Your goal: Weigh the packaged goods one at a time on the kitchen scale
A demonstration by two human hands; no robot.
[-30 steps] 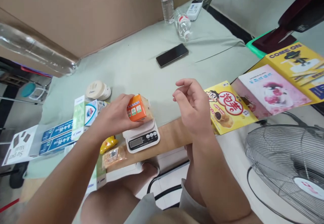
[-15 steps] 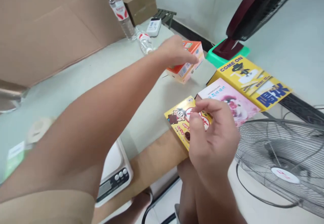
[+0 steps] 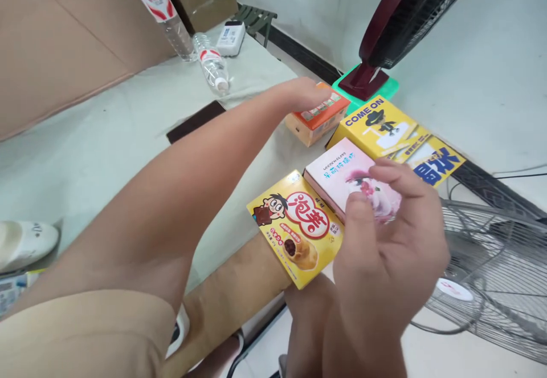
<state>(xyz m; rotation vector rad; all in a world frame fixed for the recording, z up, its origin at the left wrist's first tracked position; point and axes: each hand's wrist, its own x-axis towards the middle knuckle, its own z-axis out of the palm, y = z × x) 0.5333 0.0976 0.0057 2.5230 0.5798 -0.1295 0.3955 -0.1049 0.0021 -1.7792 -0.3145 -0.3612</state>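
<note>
My left hand (image 3: 308,94) reaches across to an orange box (image 3: 321,120) at the far end of a row of boxes. It grips the box's top, with the fingertips partly hidden behind it. My right hand (image 3: 391,247) hovers near the pink box (image 3: 335,170), thumb and forefinger apart and nothing seen between them. Beside the pink box lies a yellow snack box with a cartoon child (image 3: 294,224), at the table's near edge. A larger yellow "COME ON" box (image 3: 380,124) stands between the pink and orange ones.
A standing water bottle (image 3: 164,16), a lying bottle (image 3: 211,67) and a small white device (image 3: 231,39) are at the back. A dark flat object (image 3: 196,121) lies behind my left arm. Two fans, one maroon (image 3: 363,81) and one with a wire guard (image 3: 491,287), stand right.
The view has shifted, showing more of the snack box. The orange box, still in my left hand, has turned and come closer to the yellow box. My right thumb and forefinger have spread apart.
</note>
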